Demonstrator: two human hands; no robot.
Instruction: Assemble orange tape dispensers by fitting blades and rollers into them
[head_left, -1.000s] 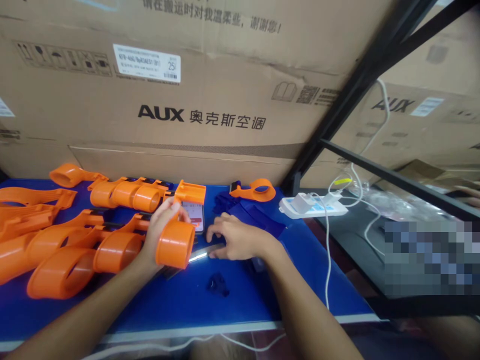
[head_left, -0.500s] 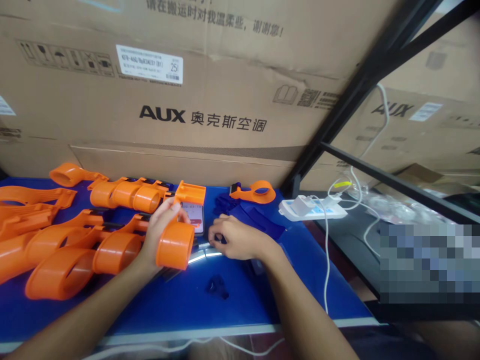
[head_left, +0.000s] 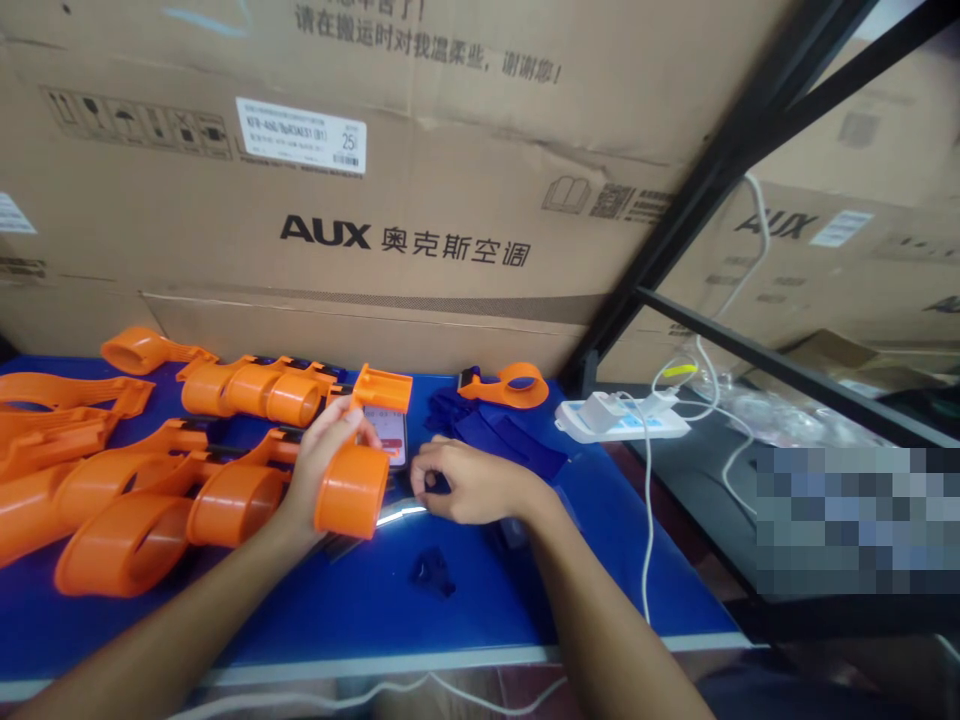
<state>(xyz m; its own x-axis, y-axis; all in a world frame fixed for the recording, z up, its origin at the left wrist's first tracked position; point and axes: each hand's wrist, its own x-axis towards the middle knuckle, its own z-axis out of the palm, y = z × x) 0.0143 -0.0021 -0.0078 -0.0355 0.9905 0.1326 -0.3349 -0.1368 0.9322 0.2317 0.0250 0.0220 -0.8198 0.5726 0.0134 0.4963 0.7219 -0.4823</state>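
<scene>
An orange plastic tape dispenser [head_left: 352,492] is in my left hand [head_left: 309,468], its round hub toward me and its squared head up and away. My right hand [head_left: 480,482] is low over the blue table, fingertips curled together; whatever they pinch is hidden. Just left of those fingertips lie shiny thin metal strips [head_left: 401,512]. Behind the held dispenser, a phone [head_left: 396,440] with a lit screen is partly covered. A small dark blue part [head_left: 433,573] rests on the table nearer to me.
Several orange dispensers [head_left: 232,500] crowd the left side in rows. Another dispenser [head_left: 521,386] lies at the back right beside dark blue pieces [head_left: 517,438]. A white power strip [head_left: 622,418] with cables sits by a black rack post [head_left: 675,210]. A large cardboard box [head_left: 420,170] stands behind.
My right hand has shifted slightly left, over the spot where a toothed metal strip showed. My left hand keeps the dispenser in nearly the same place.
</scene>
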